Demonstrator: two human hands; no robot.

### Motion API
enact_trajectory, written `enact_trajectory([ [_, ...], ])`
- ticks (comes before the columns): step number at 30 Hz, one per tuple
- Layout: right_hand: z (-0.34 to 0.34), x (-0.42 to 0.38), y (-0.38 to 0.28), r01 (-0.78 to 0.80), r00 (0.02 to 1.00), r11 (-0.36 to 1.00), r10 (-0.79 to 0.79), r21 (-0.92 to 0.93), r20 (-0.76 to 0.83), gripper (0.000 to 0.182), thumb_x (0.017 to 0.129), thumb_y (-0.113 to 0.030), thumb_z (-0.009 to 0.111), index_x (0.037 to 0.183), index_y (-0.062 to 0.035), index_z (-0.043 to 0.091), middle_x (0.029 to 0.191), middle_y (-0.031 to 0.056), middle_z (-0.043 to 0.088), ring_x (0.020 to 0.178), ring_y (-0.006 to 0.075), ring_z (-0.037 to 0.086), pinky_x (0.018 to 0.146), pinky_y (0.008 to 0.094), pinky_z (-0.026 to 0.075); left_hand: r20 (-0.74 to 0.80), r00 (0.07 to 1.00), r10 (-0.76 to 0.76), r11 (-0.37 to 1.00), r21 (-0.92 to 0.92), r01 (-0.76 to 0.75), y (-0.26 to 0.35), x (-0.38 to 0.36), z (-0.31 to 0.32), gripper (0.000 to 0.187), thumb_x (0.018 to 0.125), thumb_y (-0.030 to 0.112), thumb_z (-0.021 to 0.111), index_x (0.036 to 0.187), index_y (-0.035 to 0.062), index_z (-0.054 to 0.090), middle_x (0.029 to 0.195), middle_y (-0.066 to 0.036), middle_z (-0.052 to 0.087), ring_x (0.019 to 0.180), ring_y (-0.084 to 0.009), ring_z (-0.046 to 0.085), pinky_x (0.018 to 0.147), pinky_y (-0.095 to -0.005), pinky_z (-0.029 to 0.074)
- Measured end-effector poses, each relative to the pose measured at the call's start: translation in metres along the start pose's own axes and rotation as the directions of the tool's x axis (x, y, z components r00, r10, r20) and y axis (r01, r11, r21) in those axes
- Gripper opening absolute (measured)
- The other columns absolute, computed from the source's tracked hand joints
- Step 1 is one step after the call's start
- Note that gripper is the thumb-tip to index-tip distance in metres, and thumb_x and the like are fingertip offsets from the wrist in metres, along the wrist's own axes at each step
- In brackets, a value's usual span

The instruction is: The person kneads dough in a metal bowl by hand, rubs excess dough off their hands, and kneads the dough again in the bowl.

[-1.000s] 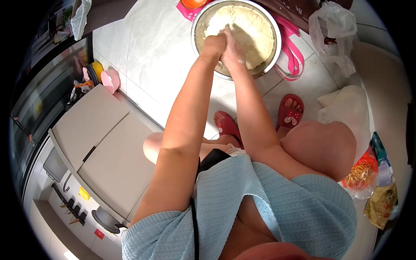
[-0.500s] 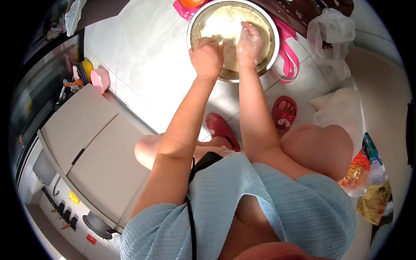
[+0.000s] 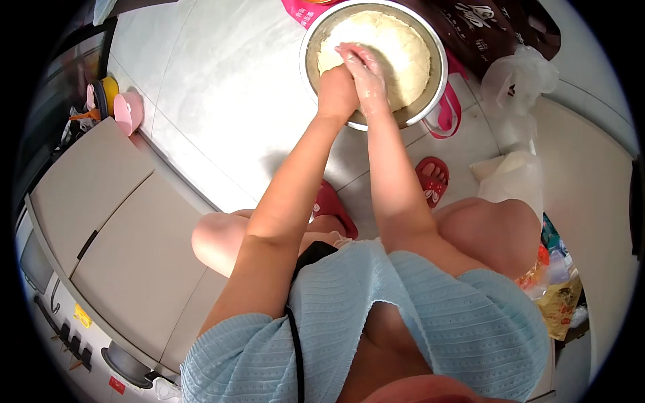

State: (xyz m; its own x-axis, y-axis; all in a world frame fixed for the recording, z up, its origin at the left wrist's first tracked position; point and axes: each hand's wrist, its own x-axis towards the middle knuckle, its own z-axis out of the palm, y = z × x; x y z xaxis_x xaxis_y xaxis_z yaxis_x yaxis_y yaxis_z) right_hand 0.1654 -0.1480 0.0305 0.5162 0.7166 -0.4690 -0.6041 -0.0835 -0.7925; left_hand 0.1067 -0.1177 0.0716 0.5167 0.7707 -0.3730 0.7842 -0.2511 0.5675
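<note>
A round metal bowl [image 3: 440,67] on the floor holds a wide, pale mass of dough [image 3: 396,47]. My left hand [image 3: 337,93] is at the bowl's near left part, its fingers curled and pressed against my right hand; what they hold, if anything, is hidden. Dough residue coats my right hand [image 3: 367,75], which reaches over the left side of the dough. Its fingers are stretched out and lean to the left, above my left hand.
Pink bag straps [image 3: 449,114], a dark brown bag [image 3: 470,30] and a clear plastic bag [image 3: 517,80] lie right of the bowl. My red slippers [image 3: 432,183] are below it. Beige cabinets [image 3: 134,248] stand left, with a pink container [image 3: 128,111] beyond.
My right hand has moved left, across to my left hand, and more of the dough shows at the right. The view has shifted, with the bowl slightly further right.
</note>
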Motion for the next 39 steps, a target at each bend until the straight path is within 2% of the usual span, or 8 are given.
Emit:
enact_trajectory([
  [2,-0.012,0.013,0.015,0.038,0.999,0.993,-0.041,0.108,0.026,0.022,0.089,-0.008,0.059,0.109,0.0022,0.062,0.107,0.0106,0.066,0.095,0.0183,0.062,0.088,0.029,0.046,0.203,0.977,0.069,0.997,-0.048,-0.06,-0.003,-0.001,-0.002,0.02,0.085,0.006,0.052,0.1,-0.0018,0.063,0.095,-0.025,0.066,0.085,-0.0412,0.062,0.078,-0.0426,0.05],
  [5,-0.016,0.01,-0.012,0.0,0.978,0.993,0.024,0.116,-0.207,0.024,0.091,-0.003,0.051,0.11,0.009,0.058,0.102,0.0205,0.065,0.081,0.0238,0.065,0.074,0.0295,0.053,0.151,0.948,0.28,0.934,-0.274,-0.232,0.008,-0.017,0.0,0.034,0.085,-0.003,0.047,0.118,-0.0009,0.057,0.119,-0.024,0.058,0.109,-0.0371,0.056,0.093,-0.0396,0.045],
  [9,-0.03,0.016,-0.007,0.035,0.932,0.957,0.072,0.287,-0.355,0.026,0.092,-0.002,0.041,0.112,0.0119,0.051,0.093,0.0271,0.064,0.069,0.0284,0.065,0.068,0.0339,0.056,-0.034,0.952,0.305,0.854,-0.432,-0.289,0.017,-0.033,0.004,0.033,0.087,-0.002,0.049,0.118,-0.0011,0.058,0.108,-0.02,0.063,0.097,-0.0304,0.061,0.088,-0.0372,0.047],
  [12,-0.014,0.011,-0.009,-0.001,0.938,0.917,0.138,0.399,-0.317,0.028,0.092,-0.003,0.043,0.115,0.0112,0.049,0.095,0.027,0.064,0.07,0.0307,0.065,0.071,0.0357,0.057,0.065,0.997,0.041,0.817,-0.577,0.004,0.004,-0.027,0.009,0.03,0.087,0.0,0.055,0.116,-0.0017,0.061,0.099,-0.017,0.065,0.086,-0.0237,0.063,0.081,-0.0331,0.049],
  [17,-0.001,0.006,-0.009,-0.219,0.952,0.709,0.305,0.67,-0.012,0.03,0.089,-0.007,0.05,0.115,0.0066,0.052,0.115,0.0219,0.059,0.109,0.032,0.057,0.096,0.04,0.046,-0.283,0.959,-0.012,0.979,-0.2,-0.047,-0.004,-0.001,0.009,0.026,0.072,0.005,0.074,0.093,-0.0014,0.061,0.086,-0.014,0.059,0.082,-0.0292,0.058,0.075,-0.0358,0.047],
  [22,-0.003,-0.001,0.004,-0.226,0.968,0.709,0.242,0.668,0.071,0.03,0.085,-0.002,0.057,0.114,0.0066,0.054,0.105,0.0172,0.063,0.099,0.0281,0.06,0.089,0.038,0.049,-0.593,0.794,0.137,0.981,0.19,-0.027,-0.008,0.024,0.006,0.037,0.063,0.009,0.077,0.09,0.003,0.053,0.094,-0.013,0.055,0.091,-0.0337,0.051,0.08,-0.0421,0.041],
  [32,-0.023,0.009,0.007,-0.217,0.924,0.751,0.364,0.623,-0.118,0.018,0.084,0.003,0.06,0.102,0.0078,0.06,0.092,0.0132,0.06,0.068,0.0201,0.054,0.066,0.0313,0.051,-0.223,0.852,0.474,0.88,0.149,-0.451,-0.01,0.009,-0.012,0.028,0.071,0.009,0.072,0.095,0.0058,0.058,0.086,-0.01,0.055,0.086,-0.0314,0.053,0.075,-0.0407,0.044],
  [39,-0.031,0.013,-0.009,-0.04,0.968,0.936,0.123,0.349,-0.219,0.035,0.081,-0.005,0.058,0.115,0.0038,0.055,0.108,0.0133,0.058,0.084,0.0215,0.057,0.075,0.035,0.048,-0.558,0.768,0.313,0.947,0.117,-0.301,-0.061,0.026,-0.016,0.014,0.084,0.008,0.063,0.098,0.0047,0.063,0.09,-0.012,0.059,0.088,-0.0317,0.055,0.078,-0.0414,0.046],
])
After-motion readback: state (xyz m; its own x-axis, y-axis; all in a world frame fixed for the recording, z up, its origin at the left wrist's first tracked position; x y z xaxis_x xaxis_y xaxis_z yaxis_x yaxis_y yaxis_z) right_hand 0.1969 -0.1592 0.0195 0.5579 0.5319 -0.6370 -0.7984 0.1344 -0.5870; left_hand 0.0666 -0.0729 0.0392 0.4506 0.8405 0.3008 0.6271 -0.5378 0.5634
